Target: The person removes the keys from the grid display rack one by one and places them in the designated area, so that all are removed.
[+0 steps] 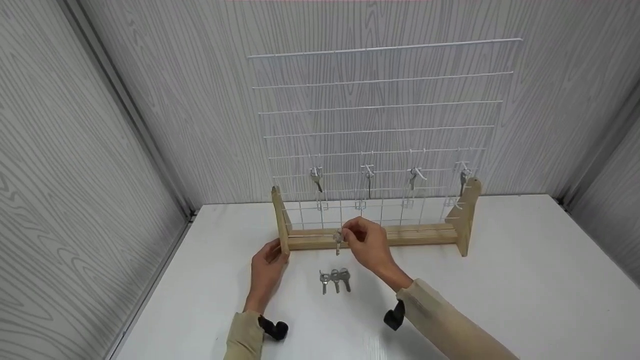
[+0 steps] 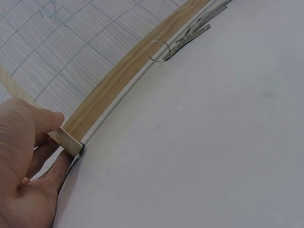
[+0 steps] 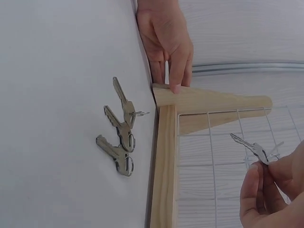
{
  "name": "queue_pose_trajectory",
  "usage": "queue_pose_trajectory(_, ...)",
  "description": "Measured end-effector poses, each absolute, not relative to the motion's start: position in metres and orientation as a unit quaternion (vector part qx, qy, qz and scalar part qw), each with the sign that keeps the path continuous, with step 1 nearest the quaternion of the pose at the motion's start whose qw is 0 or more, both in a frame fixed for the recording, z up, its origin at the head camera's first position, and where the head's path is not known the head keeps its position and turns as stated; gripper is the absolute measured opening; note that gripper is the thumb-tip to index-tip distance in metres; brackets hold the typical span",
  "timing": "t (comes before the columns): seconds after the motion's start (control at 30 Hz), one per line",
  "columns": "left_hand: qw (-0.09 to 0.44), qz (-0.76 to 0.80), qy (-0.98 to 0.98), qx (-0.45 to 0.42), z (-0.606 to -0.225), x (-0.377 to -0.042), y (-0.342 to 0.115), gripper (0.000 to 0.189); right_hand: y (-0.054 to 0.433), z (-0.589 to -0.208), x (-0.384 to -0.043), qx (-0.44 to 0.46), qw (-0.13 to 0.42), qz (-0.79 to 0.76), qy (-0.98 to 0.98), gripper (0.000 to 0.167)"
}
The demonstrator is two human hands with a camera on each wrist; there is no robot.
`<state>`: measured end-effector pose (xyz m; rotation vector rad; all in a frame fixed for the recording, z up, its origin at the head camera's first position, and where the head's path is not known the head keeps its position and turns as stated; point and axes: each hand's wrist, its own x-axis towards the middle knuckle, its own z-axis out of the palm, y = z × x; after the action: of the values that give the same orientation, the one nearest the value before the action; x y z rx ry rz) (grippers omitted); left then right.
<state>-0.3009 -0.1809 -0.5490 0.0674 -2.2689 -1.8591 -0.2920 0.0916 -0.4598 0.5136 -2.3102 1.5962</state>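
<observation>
My right hand (image 1: 370, 246) pinches a silver key (image 3: 255, 151) by its small ring, between thumb and fingers. This key hangs blade down before the low wooden rail (image 1: 420, 236) of a wire grid rack in the head view. At the rack's left end, my left hand (image 1: 266, 272) grips the foot of the wooden side post (image 3: 166, 96), thumb on its near face. Three more keys with rings lie side by side on the table: a left key (image 1: 324, 281), a middle key (image 1: 335, 280) and a right key (image 1: 345, 279).
Above the rail stands the white wire grid (image 1: 380, 106). Several keys, among them a left hanging key (image 1: 316, 179), hang from a row of hooks; lower hooks (image 1: 360, 205) sit beneath. Another wooden side post (image 1: 467, 217) closes the right end. Wood-grain panels rise behind the white table (image 1: 525, 280).
</observation>
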Motion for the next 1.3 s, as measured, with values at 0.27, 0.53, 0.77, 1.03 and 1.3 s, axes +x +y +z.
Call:
queue_pose_trajectory(0.27,0.106,-0.631,-0.768,0.023,-0.547,-0.303,-0.18,0.045,0.101,-0.468,-0.293,0.167,0.118,0.544,-0.814,0.009)
queue_pose_trajectory(0.53,0.1,-0.628,-0.771,0.028,-0.547,-0.303,-0.179,0.044,0.107,-0.476,-0.291,0.162,0.113,0.537,-0.82,0.006)
queue_pose_trajectory(0.77,0.107,-0.63,-0.769,0.02,-0.55,-0.306,-0.18,0.043,0.112,-0.485,-0.289,0.148,0.094,0.542,-0.822,0.004)
queue_pose_trajectory(1.03,0.106,-0.634,-0.766,0.022,-0.548,-0.304,-0.18,0.043,0.118,-0.496,-0.29,0.15,0.065,0.546,-0.821,0.006)
queue_pose_trajectory(1.3,0.106,-0.637,-0.763,0.023,-0.549,-0.302,-0.18,0.044,0.124,-0.506,-0.292,0.151,0.035,0.541,-0.827,0.004)
